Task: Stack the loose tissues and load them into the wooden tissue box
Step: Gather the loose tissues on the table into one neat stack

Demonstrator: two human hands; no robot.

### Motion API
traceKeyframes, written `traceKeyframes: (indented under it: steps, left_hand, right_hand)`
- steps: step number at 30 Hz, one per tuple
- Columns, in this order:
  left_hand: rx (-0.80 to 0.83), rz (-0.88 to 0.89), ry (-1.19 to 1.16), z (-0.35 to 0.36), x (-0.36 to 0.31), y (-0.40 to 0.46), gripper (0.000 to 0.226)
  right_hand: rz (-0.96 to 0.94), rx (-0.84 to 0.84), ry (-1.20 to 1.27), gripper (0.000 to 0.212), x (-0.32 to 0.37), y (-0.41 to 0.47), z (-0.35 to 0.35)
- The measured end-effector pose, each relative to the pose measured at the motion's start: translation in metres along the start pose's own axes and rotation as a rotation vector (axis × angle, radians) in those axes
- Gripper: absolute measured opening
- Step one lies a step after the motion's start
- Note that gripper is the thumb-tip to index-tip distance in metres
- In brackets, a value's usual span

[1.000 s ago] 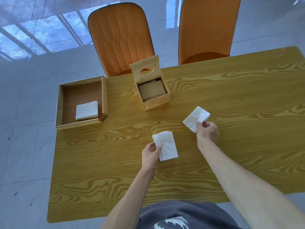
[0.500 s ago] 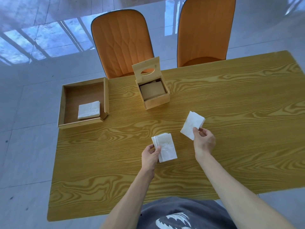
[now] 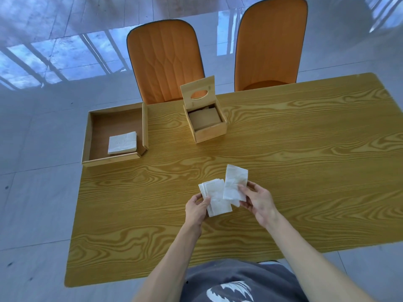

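My left hand (image 3: 196, 208) grips a small stack of white tissues (image 3: 212, 198) by its left edge, just above the wooden table (image 3: 305, 171). My right hand (image 3: 258, 199) pinches a single white tissue (image 3: 235, 182), which overlaps the stack's right edge. The wooden tissue box (image 3: 206, 125) stands at the table's far side, its lid with an oval hole raised upright. Inside it lies a flat brown plate. More white tissues (image 3: 122, 142) lie folded in a wooden tray (image 3: 93, 136) at the far left corner.
Two orange chairs (image 3: 165, 62) stand behind the table's far edge. The tray juts out past the table's left edge. A glossy tiled floor surrounds the table.
My right hand has carried the single tissue leftward from the table's right side until it overlaps the stack. My left hand has kept hold of the stack.
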State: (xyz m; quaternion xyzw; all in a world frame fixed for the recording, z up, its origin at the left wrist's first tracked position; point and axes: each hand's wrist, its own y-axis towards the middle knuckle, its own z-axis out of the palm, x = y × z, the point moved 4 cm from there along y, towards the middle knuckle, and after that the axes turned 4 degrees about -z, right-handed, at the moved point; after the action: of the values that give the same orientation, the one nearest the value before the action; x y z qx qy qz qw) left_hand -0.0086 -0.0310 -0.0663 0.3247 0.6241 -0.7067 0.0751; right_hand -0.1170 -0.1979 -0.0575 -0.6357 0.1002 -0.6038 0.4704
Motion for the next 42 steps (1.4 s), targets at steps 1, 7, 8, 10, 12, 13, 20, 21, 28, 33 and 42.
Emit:
traceKeyframes:
  steps: [1, 7, 8, 10, 12, 13, 20, 21, 28, 33, 42]
  left_hand:
    - [0.003, 0.0, -0.002, -0.001, 0.001, 0.0, 0.042]
    - [0.026, -0.004, 0.003, -0.004, 0.003, -0.002, 0.04]
    - [0.029, -0.008, 0.0, -0.004, 0.004, -0.002, 0.04]
    - [0.037, -0.008, -0.006, -0.004, 0.003, -0.002, 0.04]
    - [0.04, 0.001, -0.012, -0.005, 0.003, -0.002, 0.038]
    - [0.04, 0.003, -0.016, -0.005, 0.003, -0.002, 0.038]
    - [0.059, 0.029, 0.006, -0.004, 0.003, -0.002, 0.041]
    - [0.067, 0.034, 0.008, -0.004, 0.002, -0.002, 0.045]
    - [0.104, 0.019, -0.018, -0.006, 0.005, -0.001, 0.031]
    - [0.103, -0.032, -0.041, -0.01, 0.007, -0.001, 0.021]
    - [0.224, -0.057, -0.091, -0.007, 0.005, -0.011, 0.035]
  right_hand:
    - [0.004, 0.041, -0.025, 0.034, -0.004, -0.001, 0.004]
    - [0.011, 0.176, -0.174, 0.032, -0.017, -0.008, 0.026]
    - [0.007, 0.178, -0.194, 0.03, -0.018, -0.008, 0.028]
    - [-0.013, 0.167, -0.247, 0.025, -0.018, -0.008, 0.03]
    - [-0.062, 0.104, -0.32, 0.018, -0.017, -0.008, 0.03]
    - [-0.085, 0.056, -0.341, 0.016, -0.017, -0.008, 0.029]
    - [-0.277, -0.253, -0.814, 0.03, -0.011, -0.013, 0.022]
    - [-0.291, -0.272, -0.85, 0.035, -0.011, -0.013, 0.024]
    - [-0.231, -0.216, -0.572, 0.033, -0.013, -0.015, 0.029]
    - [-0.204, -0.003, -0.229, 0.042, -0.017, -0.017, 0.032]
    - [-0.291, 0.027, -0.683, 0.036, -0.03, -0.013, 0.038]
